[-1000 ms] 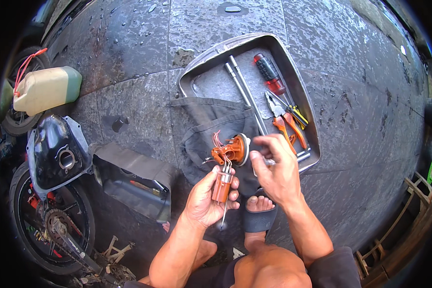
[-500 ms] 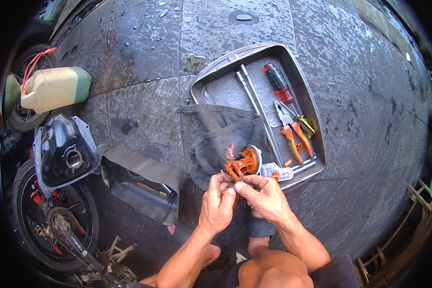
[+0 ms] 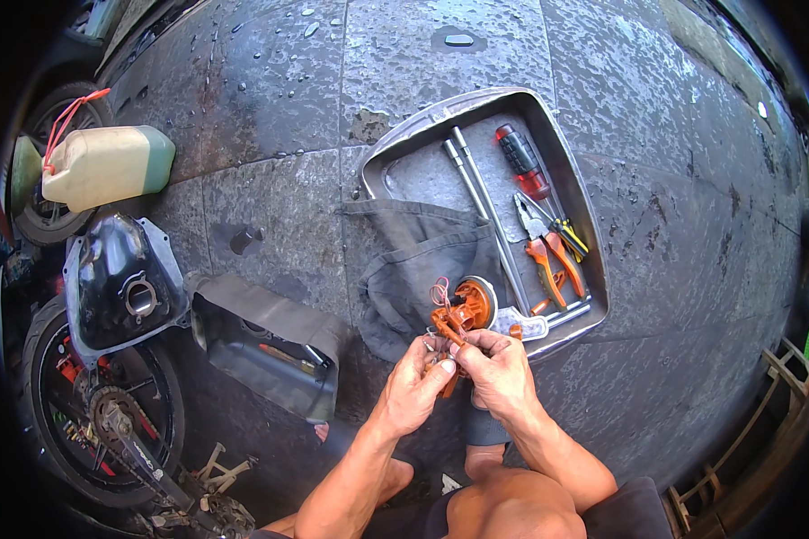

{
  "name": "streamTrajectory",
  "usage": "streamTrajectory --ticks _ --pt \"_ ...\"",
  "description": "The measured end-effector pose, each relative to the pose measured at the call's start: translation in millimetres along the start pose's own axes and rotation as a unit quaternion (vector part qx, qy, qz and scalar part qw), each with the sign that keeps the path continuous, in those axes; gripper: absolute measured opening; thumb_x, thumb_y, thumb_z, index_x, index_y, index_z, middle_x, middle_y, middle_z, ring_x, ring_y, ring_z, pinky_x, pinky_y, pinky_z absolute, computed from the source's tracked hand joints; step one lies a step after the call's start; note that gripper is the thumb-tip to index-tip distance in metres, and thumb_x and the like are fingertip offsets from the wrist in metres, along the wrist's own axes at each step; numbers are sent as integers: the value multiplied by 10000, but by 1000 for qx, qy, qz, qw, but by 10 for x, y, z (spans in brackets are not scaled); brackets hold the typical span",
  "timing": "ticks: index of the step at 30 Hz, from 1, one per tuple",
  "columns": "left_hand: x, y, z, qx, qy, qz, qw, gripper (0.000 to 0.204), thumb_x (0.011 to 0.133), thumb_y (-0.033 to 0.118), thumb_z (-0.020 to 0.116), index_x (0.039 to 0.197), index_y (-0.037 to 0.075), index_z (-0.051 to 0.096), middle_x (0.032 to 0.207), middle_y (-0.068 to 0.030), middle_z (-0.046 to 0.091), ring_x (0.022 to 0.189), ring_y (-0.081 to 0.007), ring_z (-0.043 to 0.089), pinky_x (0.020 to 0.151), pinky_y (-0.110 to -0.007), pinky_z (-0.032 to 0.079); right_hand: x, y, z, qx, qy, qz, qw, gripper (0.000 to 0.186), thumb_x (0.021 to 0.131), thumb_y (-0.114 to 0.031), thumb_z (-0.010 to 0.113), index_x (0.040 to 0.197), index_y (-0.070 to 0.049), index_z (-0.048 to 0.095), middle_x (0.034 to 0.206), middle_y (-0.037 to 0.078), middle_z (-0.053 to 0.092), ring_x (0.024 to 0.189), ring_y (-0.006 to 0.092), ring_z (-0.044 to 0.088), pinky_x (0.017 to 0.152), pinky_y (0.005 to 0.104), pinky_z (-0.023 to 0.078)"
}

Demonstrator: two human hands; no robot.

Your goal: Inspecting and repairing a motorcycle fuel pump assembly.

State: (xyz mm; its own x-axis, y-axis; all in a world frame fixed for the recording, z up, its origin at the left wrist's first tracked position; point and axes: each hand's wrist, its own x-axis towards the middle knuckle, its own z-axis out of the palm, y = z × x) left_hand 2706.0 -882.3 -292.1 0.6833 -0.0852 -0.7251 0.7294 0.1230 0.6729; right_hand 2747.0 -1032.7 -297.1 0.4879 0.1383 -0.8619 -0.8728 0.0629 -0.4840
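In front of me I hold an orange fuel pump assembly [image 3: 473, 304] with a pale round rim and thin pinkish wires [image 3: 440, 292] looping from its top. My left hand [image 3: 415, 382] pinches its lower orange end, thumb and fingers closed. Close beside it, my right hand [image 3: 499, 370] is also closed on the same part, the two thumbs almost meeting. What sits right between the fingertips is partly hidden. A flat whitish filter-like piece [image 3: 521, 323] shows just right of the assembly, at the tray's near edge. Behind lies a dark grey cloth [image 3: 422, 256].
A grey tray [image 3: 591, 211] holds metal rods [image 3: 485, 211], a red-black screwdriver [image 3: 521, 162] and orange-handled pliers [image 3: 544, 247]. To the left are an open dark pouch [image 3: 270, 314], a black fuel tank [image 3: 108, 269], a wheel [image 3: 40, 386] and a jerrycan [image 3: 108, 166].
The fuel pump assembly and both hands have shifted slightly to the right, and its wires now stand in a rounder loop. Both hands keep their hold.
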Motion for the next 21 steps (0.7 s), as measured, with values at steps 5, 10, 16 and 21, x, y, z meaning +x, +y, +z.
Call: streamTrajectory --ticks 5,10,16,21 --pt "-130 19 -6 52 -23 -73 996 310 1004 182 607 1218 -30 532 932 -58 644 803 -97 572 722 -261 475 21 -155 -26 -34 32 -24 999 232 945 -174 664 995 50 697 734 0 636 634 44 526 569 237 432" --pt "-236 5 -34 200 52 -29 978 269 949 128 605 1171 -21 577 930 -105 694 815 -137 636 739 -297 512 43 1 -74 -64 16 -55 996 245 998 -189 606 1050 43 662 792 26 662 695 72 577 626 261 476" --pt "-139 10 -48 489 236 158 825 331 839 22 616 1167 -23 608 1149 -216 640 1064 -355 622 947 -432 490 3 -103 -85 21 0 -24 999 232 1047 -180 541 1130 32 590 930 92 703 755 126 662 709 277 541" --pt "284 431 14 300 203 251 898 418 897 -2 554 1313 -43 571 1257 -220 611 1018 -350 624 921 -421 510 -41 -88 -187 -125 61 -71 988 262 1015 -202 595 1142 27 592 920 160 695 770 231 691 735 363 551"
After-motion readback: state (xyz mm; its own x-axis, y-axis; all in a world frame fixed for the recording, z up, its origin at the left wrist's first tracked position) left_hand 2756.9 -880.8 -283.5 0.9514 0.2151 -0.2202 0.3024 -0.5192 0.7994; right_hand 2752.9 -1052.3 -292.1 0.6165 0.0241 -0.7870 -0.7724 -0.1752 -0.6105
